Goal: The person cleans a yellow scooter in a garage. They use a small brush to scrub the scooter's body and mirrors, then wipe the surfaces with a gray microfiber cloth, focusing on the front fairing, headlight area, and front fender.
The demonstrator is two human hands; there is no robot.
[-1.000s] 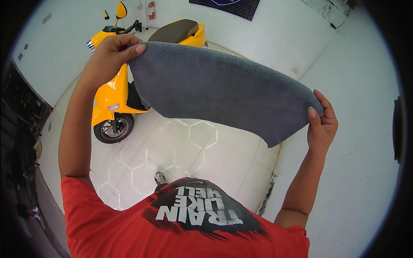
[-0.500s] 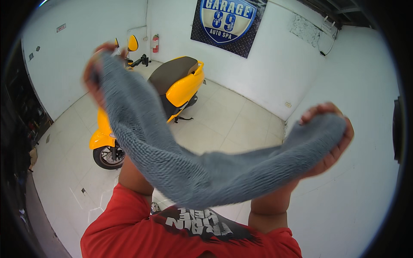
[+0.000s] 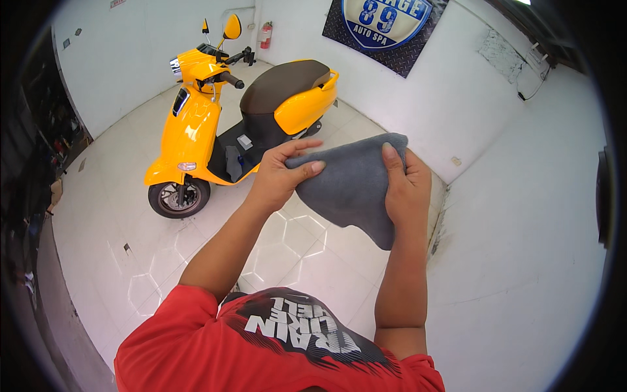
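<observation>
A grey cloth point(image 3: 346, 183) hangs between my two hands, its top edge held up and its lower edge drooping loosely. My left hand point(image 3: 281, 173) pinches the cloth's left corner between thumb and fingers. At the opposite corner my right hand point(image 3: 406, 186) grips it, thumb on the near face and fingers behind. Beyond the cloth stands a yellow scooter point(image 3: 196, 137) with a dark brown seat point(image 3: 281, 88). On its footboard lie a small grey cloth point(image 3: 233, 163) and a whitish piece point(image 3: 245, 142).
The scooter stands on a pale tiled floor point(image 3: 98, 215), with light hexagon reflections nearer me. A red fire extinguisher point(image 3: 265, 36) hangs by the back wall, and a dark banner point(image 3: 385, 32) is to its right. A white wall point(image 3: 522, 228) runs along my right side.
Both hands have come down and closer together. The cloth was stretched in a wide, sagging band; now it is bunched smaller and folded over. More of the scooter shows.
</observation>
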